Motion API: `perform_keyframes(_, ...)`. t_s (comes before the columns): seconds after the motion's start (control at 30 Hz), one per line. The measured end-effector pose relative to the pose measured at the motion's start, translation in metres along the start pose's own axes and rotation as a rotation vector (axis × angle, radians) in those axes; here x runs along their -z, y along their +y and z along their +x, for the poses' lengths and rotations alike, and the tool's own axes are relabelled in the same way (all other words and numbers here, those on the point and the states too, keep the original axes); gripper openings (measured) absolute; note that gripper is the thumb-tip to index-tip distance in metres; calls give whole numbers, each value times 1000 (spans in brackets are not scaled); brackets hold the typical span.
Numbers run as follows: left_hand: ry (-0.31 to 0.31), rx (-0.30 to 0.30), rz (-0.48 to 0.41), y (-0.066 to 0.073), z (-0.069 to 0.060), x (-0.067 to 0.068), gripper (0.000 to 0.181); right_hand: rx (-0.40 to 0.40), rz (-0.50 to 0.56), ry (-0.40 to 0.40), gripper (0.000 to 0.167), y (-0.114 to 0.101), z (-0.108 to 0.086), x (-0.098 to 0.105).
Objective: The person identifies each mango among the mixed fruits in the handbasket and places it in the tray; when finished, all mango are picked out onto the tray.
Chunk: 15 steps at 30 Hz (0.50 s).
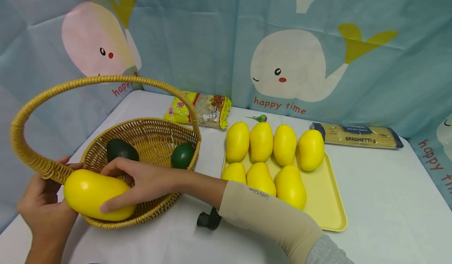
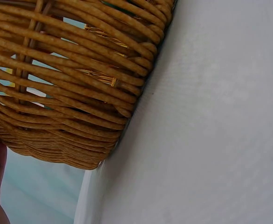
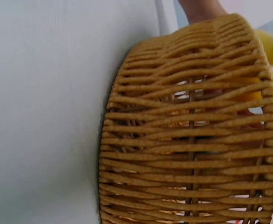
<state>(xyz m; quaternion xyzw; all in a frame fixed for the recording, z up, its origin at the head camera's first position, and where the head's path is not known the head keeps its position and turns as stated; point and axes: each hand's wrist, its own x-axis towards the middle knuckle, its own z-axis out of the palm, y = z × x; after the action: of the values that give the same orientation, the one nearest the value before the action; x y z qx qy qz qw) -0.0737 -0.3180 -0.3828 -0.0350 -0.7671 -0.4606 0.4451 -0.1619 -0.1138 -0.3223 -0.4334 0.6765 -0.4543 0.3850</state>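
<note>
A large yellow mango (image 1: 95,193) is at the near left end of a wicker basket (image 1: 141,217), by the foot of its arched handle. My right hand (image 1: 141,181) reaches over the basket and grips the mango with fingers and thumb. At the basket's left side my left hand (image 1: 46,209) holds the rim near the handle; its fingers are partly hidden. Two dark green avocados, one on the left (image 1: 121,150) and one on the right (image 1: 182,155), lie inside the basket. The woven wall (image 3: 187,140) fills much of the right wrist view.
Several yellow mangoes (image 1: 261,138) lie on and at the edge of a yellow tray (image 1: 325,201). A noodle bag (image 1: 203,109), a small green-and-red item (image 1: 261,118) and a spaghetti pack (image 1: 363,135) lie along the back curtain. A black object (image 1: 208,219) sits under my right forearm.
</note>
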Motion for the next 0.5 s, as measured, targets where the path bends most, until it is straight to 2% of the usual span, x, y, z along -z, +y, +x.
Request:
perform_keyframes(0.27, -7, 8, 13, -1, -1, 0, 46, 61, -38, -28, 72, 3, -3, 0)
perform_keyframes(0.33, -5, 13, 16, -1, -1, 0, 44, 64, -117, -27, 74, 1, -5, -1)
perform_keyframes(0.5, -5, 11, 13, -1, -1, -1, 42, 121, -403, 24, 79, -2, -12, -6)
